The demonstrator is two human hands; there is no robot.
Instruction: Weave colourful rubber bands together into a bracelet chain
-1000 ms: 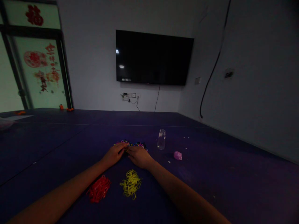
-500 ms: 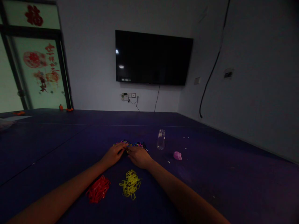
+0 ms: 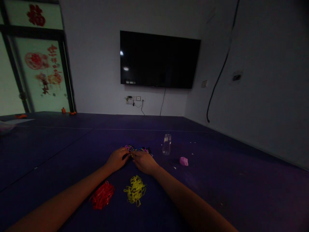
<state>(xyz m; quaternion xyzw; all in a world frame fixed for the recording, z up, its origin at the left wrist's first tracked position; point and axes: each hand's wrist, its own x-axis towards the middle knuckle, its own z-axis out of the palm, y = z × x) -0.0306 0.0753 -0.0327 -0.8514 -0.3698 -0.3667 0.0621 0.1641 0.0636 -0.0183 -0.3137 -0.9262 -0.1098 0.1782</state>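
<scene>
A mixed heap of coloured rubber bands (image 3: 145, 149), pink, blue, black and white among them, lies on the dark blue tabletop. My left hand (image 3: 117, 159) bends over its near left side, fingers closed at the bands. From the right, my right hand (image 3: 145, 162) meets it, fingertips pinched together, with a bit of yellow band showing between the two hands. Exactly how many bands they grip is hidden. Closer to me, between my forearms, are a pile of red rubber bands (image 3: 103, 195) and a pile of yellow rubber bands (image 3: 135, 190).
A clear jar (image 3: 166, 145) without a lid stands right of the heap, a crumpled pink lump (image 3: 183, 161) beyond it. Small white scraps dot the table (image 3: 217, 180). Orange objects (image 3: 72, 113) sit by the door, and a wall-mounted television (image 3: 159, 59) hangs behind.
My left hand has shifted slightly over the left of the mixed heap, its fingers more bent. The right hand stays nearly in place. The view has moved very little.
</scene>
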